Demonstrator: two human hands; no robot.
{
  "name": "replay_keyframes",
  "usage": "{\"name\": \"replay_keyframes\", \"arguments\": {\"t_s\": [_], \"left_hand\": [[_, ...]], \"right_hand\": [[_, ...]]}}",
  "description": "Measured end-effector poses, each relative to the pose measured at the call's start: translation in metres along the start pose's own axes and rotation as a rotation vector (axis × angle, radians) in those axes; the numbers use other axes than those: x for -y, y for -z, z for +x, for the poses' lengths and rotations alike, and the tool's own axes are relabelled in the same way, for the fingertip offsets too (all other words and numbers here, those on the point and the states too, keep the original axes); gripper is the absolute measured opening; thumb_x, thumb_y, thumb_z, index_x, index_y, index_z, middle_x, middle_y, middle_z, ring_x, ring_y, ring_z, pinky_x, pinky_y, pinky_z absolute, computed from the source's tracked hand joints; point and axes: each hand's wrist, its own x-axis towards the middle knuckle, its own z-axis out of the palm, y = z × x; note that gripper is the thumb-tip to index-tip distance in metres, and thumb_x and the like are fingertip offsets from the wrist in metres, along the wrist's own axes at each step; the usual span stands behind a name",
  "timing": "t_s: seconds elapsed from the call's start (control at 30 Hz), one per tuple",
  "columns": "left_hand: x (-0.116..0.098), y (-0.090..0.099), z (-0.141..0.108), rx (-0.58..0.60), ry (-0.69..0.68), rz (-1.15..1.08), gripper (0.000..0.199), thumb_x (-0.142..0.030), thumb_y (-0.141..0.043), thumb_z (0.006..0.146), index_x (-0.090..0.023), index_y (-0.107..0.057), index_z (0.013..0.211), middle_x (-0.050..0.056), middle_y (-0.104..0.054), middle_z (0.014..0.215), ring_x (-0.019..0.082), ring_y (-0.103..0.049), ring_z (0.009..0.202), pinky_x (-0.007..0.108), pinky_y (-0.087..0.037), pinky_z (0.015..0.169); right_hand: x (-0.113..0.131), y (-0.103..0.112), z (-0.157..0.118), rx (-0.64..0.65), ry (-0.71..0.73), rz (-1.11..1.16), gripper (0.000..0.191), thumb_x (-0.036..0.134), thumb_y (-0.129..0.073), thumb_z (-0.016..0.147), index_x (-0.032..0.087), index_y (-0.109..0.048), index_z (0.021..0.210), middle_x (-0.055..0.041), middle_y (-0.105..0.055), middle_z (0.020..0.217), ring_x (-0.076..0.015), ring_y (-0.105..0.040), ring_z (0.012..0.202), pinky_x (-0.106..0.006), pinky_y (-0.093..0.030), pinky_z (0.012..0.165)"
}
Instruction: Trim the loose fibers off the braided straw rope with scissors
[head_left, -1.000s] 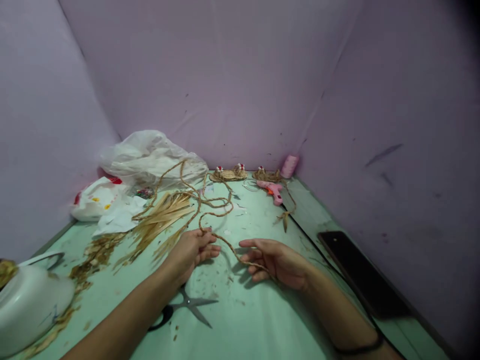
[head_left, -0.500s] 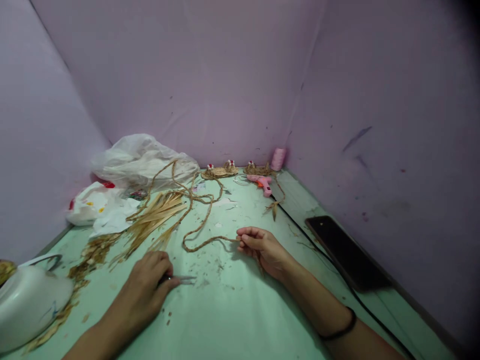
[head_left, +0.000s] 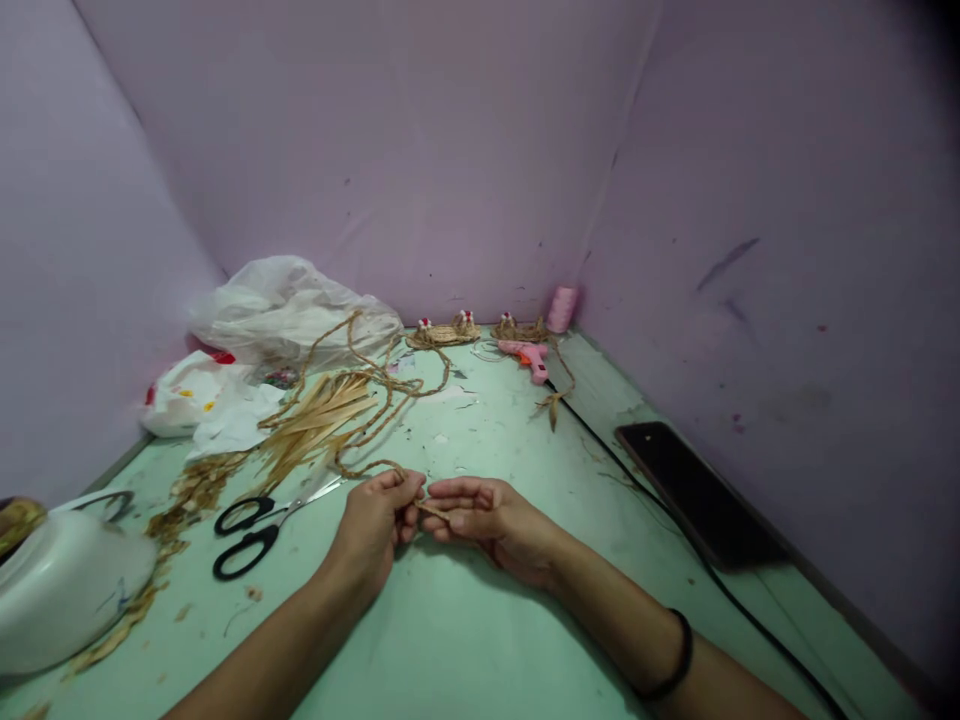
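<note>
Over the middle of the green table, my left hand (head_left: 386,515) pinches a brown twisted rope (head_left: 375,466) close to its end. Just to the right, my right hand (head_left: 491,525) grips the short end of the same rope between thumb and fingers. From my left hand the rope runs back in loose loops toward the far left. Black-handled scissors (head_left: 259,535) lie on the table left of my left hand, blades pointing toward the rope. Dry straw-coloured strips (head_left: 319,420) are bundled behind the scissors.
A pink glue gun (head_left: 529,357) lies at the back, its black cord (head_left: 637,490) running down the right side past a dark phone (head_left: 701,495). Woven pieces (head_left: 446,335) and a pink thread spool (head_left: 562,309) stand by the wall. Plastic bags (head_left: 292,305) and a white container (head_left: 71,590) occupy the left.
My left hand has put the scissors down on the left and moved right to take hold of the rope. My right hand has shifted slightly left and nearer, still holding the rope.
</note>
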Motion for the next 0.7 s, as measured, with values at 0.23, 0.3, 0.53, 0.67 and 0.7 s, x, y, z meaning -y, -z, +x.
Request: {"name": "replay_keyframes", "arguments": {"t_s": [0.23, 0.3, 0.53, 0.67, 0.7], "left_hand": [[0.005, 0.006, -0.003, -0.062, -0.057, -0.082, 0.030, -0.032, -0.072, 0.056, -0.012, -0.056, 0.071, -0.003, -0.055, 0.057, 0.007, -0.050, 0.044, 0.018, -0.041, 0.039], [0.007, 0.004, -0.003, -0.063, -0.076, -0.082, 0.031, -0.032, -0.073, 0.056, -0.011, -0.058, 0.074, -0.001, -0.057, 0.061, 0.008, -0.052, 0.047, 0.019, -0.042, 0.041], [-0.010, 0.016, -0.009, 0.061, 0.056, 0.463, 0.029, -0.037, -0.062, 0.066, -0.013, -0.055, 0.051, 0.001, -0.053, 0.044, 0.008, -0.043, 0.034, 0.020, -0.031, 0.036], [-0.029, 0.022, -0.024, 0.034, -0.498, 0.959, 0.025, -0.031, -0.059, 0.071, -0.017, -0.058, 0.050, 0.000, -0.052, 0.047, 0.011, -0.046, 0.046, 0.022, -0.035, 0.047], [-0.031, 0.022, -0.026, 0.055, -0.648, 1.010, 0.017, -0.028, -0.056, 0.074, -0.018, -0.063, 0.061, 0.001, -0.058, 0.058, 0.013, -0.051, 0.056, 0.024, -0.039, 0.055]], "right_hand": [[0.018, 0.010, -0.010, 0.011, -0.195, -0.171, 0.027, 0.032, -0.056, 0.078, 0.010, -0.059, 0.093, -0.0076, -0.065, 0.075, -0.0133, -0.062, 0.060, -0.028, -0.050, 0.057], [0.022, 0.012, -0.012, -0.010, -0.210, -0.314, 0.027, 0.033, -0.059, 0.075, 0.011, -0.061, 0.089, -0.0043, -0.063, 0.069, -0.0098, -0.058, 0.051, -0.023, -0.048, 0.051], [0.026, 0.014, -0.012, -0.240, -0.148, -1.003, 0.017, 0.022, -0.057, 0.070, 0.013, -0.060, 0.056, 0.0055, -0.044, 0.040, -0.0045, -0.033, 0.032, -0.019, -0.023, 0.034], [0.030, 0.016, -0.015, -0.112, -0.125, -1.107, 0.017, 0.020, -0.053, 0.071, 0.012, -0.065, 0.062, 0.0029, -0.050, 0.047, -0.0060, -0.036, 0.042, -0.019, -0.026, 0.040], [0.031, 0.016, -0.016, -0.072, -0.106, -1.108, 0.017, 0.020, -0.053, 0.071, 0.012, -0.066, 0.064, 0.0025, -0.050, 0.049, -0.0065, -0.037, 0.044, -0.019, -0.027, 0.042]]}}
